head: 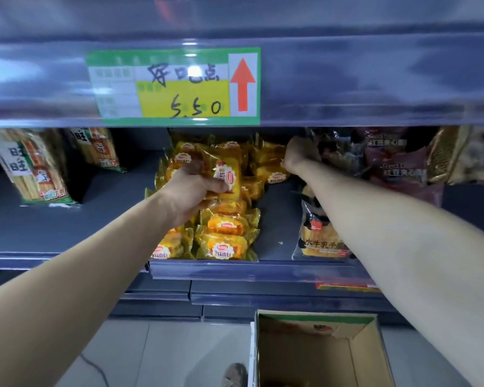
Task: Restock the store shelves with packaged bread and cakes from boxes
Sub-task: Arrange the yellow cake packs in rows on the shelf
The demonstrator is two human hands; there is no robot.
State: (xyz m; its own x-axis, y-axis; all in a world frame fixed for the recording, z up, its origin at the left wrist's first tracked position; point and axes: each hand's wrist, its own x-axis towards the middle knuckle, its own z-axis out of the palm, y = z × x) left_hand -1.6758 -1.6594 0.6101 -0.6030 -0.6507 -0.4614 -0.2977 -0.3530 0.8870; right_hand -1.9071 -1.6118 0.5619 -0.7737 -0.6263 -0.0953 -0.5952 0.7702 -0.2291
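Note:
A pile of yellow-wrapped soft bread packs [226,241] fills the middle of the grey shelf [53,224]. My left hand [190,191] is closed around one yellow bread pack [228,178] held over that pile. My right hand [298,153] reaches deep to the back of the shelf, fingers curled against dark packaged goods [336,152]; what it grips is hidden. An open cardboard box [322,350] stands on the floor below, its inside looking bare.
Striped biscuit bags [34,169] stand at the shelf's left. A black-and-yellow cake pack [319,238] lies under my right forearm, with maroon bags [397,163] behind. A price tag reading 5.50 [173,85] hangs on the upper shelf edge. A foot [235,375] shows beside the box.

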